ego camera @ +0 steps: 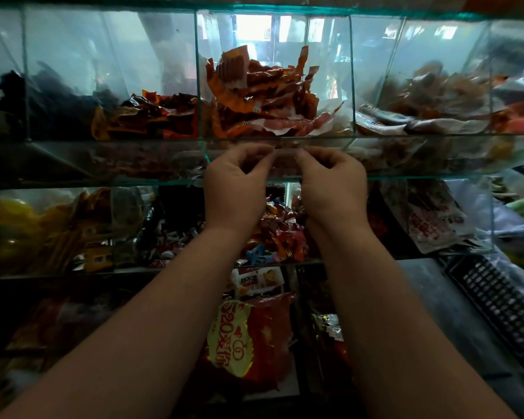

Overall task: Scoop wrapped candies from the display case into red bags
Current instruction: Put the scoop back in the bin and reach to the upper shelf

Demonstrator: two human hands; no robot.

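Note:
Both of my hands are raised in front of the glass display case (421,177). My left hand (236,189) and my right hand (333,189) have their fingers curled, and each pinches the top edge of a thin clear cover (285,163) at the middle compartment. Below and between my wrists lies a heap of small wrapped candies (279,234) in red, orange and blue wrappers. Further down, between my forearms, a red bag (254,337) with a yellow printed patch rests on the lower shelf.
The upper middle compartment holds orange snack packets (263,92). Neighbouring bins hold dark red packets (152,116) and pale brown packets (430,110). A black perforated basket (496,300) sits at the right. Yellow packets (18,225) fill the lower left bin.

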